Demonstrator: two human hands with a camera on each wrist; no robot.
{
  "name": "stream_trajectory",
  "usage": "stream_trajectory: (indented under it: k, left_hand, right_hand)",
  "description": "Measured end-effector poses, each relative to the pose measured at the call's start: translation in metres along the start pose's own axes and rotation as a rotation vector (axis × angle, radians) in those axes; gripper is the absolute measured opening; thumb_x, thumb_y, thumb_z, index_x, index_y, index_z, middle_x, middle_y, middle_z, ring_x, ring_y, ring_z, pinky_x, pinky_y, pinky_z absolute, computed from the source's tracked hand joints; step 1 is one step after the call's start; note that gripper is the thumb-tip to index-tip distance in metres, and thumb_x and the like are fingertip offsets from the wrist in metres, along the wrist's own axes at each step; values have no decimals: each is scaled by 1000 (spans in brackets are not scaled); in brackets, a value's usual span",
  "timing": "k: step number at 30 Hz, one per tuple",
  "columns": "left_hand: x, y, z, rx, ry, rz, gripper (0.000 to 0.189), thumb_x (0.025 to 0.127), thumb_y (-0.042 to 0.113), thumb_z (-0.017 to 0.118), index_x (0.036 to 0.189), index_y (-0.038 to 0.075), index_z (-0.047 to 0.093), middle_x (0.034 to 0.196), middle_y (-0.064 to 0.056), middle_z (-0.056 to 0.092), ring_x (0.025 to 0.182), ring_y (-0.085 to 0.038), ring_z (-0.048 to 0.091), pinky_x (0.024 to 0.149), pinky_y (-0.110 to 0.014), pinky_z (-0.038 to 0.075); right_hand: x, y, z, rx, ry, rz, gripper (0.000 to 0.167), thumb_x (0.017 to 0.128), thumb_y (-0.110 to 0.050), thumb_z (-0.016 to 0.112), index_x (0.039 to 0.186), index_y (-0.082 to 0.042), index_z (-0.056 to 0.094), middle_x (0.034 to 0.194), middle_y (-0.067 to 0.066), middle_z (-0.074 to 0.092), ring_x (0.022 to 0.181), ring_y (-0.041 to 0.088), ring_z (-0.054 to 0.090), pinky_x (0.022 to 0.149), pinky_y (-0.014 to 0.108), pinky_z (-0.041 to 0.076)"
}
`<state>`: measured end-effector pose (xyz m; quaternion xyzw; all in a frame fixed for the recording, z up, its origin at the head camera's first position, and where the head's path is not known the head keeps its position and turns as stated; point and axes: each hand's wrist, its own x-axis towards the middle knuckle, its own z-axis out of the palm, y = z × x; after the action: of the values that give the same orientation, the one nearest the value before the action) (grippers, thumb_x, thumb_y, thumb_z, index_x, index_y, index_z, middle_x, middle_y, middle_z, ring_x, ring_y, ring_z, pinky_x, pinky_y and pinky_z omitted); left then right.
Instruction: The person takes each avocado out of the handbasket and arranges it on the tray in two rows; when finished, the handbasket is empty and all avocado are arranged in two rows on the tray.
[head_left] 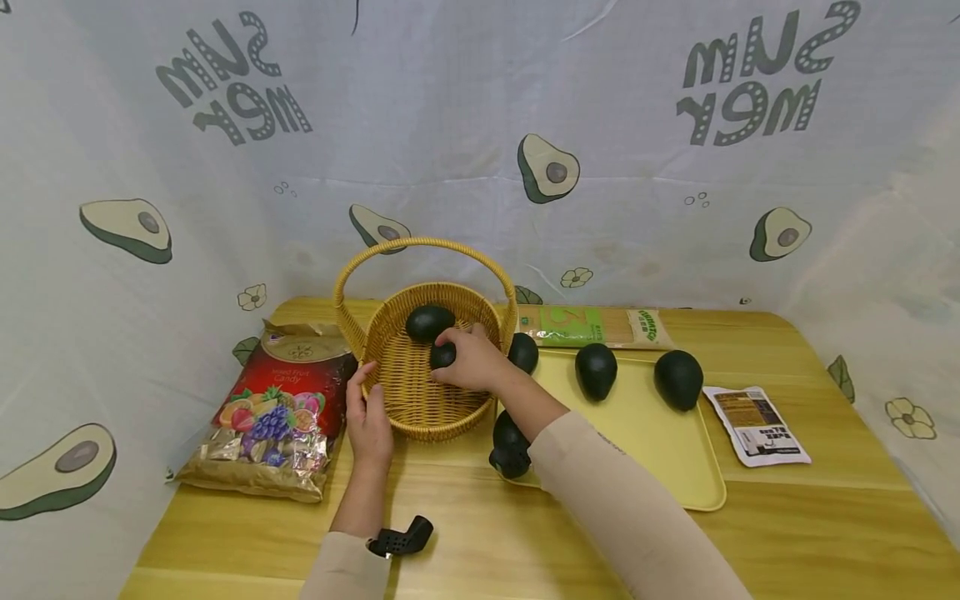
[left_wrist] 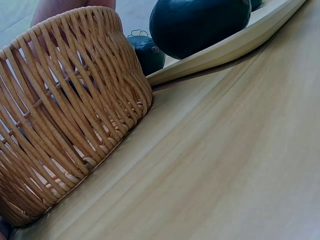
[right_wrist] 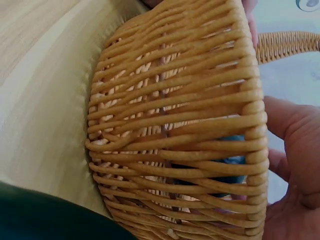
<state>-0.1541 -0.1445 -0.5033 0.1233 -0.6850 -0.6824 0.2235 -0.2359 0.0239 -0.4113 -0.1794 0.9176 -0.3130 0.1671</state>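
Observation:
In the head view my right hand [head_left: 474,358] reaches over the right rim of a yellow wicker basket [head_left: 420,421]. It holds a dark green avocado [head_left: 442,355] low inside the basket. Right behind lies another avocado [head_left: 431,322], near the back wall. My left hand [head_left: 369,421] rests at the basket's left side, fingers extended along the rim. In the right wrist view the right hand [right_wrist: 300,165] shows beyond the woven wall [right_wrist: 200,110], with dark green visible through its gaps. The left wrist view shows the basket's outer side [left_wrist: 75,100] standing on the table.
A pale yellow tray [head_left: 637,450] stands right of the basket, with several avocados [head_left: 596,372] on it. A bag of mixed fruit candy [head_left: 277,408] lies at left. Behind the tray lies a long noodle packet [head_left: 585,325]; a small white pouch [head_left: 759,425] lies right of it.

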Motion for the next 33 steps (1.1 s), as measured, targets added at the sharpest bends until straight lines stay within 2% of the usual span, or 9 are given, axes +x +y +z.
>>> stream_trajectory:
  k: [6, 13, 19, 24, 30, 33]
  left_hand:
    - [0, -2, 0, 0, 0, 0, 38, 106, 9, 41, 142, 7, 51, 159, -10, 41, 150, -25, 32, 119, -52, 29]
    - [0, -2, 0, 14, 7, 17, 37, 106, 9, 42, 141, 7, 52, 157, -11, 43, 150, -26, 31, 121, -53, 27]
    - [0, -2, 1, 10, 8, 14, 38, 105, 9, 42, 142, 8, 52, 156, -10, 44, 149, -24, 32, 120, -51, 28]
    - [1, -2, 0, 17, 5, 9, 37, 106, 10, 41, 142, 9, 52, 157, -8, 43, 149, -22, 33, 119, -46, 31]
    - [0, 0, 0, 31, 7, -2, 38, 107, 16, 39, 143, 10, 51, 154, -8, 45, 143, -26, 41, 105, -21, 39]
    - [0, 1, 0, 33, 8, -2, 38, 107, 16, 39, 143, 10, 50, 154, -9, 45, 144, -26, 39, 109, -26, 38]
  right_hand:
    - [-1, -1, 4, -35, -82, -74, 51, 87, -35, 79, 132, -20, 61, 140, 14, 58, 132, 34, 50, 103, 50, 49]
    - [-2, -3, 8, -72, -167, -119, 49, 85, -36, 82, 128, -23, 64, 142, 15, 53, 136, 36, 46, 106, 52, 47]
    - [-3, -4, 10, -105, -222, -157, 43, 89, -28, 80, 128, -22, 63, 141, 11, 60, 149, 42, 35, 111, 55, 43]
    - [-7, -8, 8, -97, -198, -195, 43, 90, -27, 78, 131, -22, 63, 137, 8, 62, 141, 36, 45, 110, 51, 44]
    - [-13, -13, 2, -34, -133, -219, 46, 91, -28, 77, 133, -23, 61, 145, 12, 53, 133, 33, 53, 107, 51, 47]
    - [-18, -16, -2, -9, -108, -215, 49, 90, -29, 77, 136, -25, 59, 146, 15, 49, 126, 32, 57, 104, 51, 50]
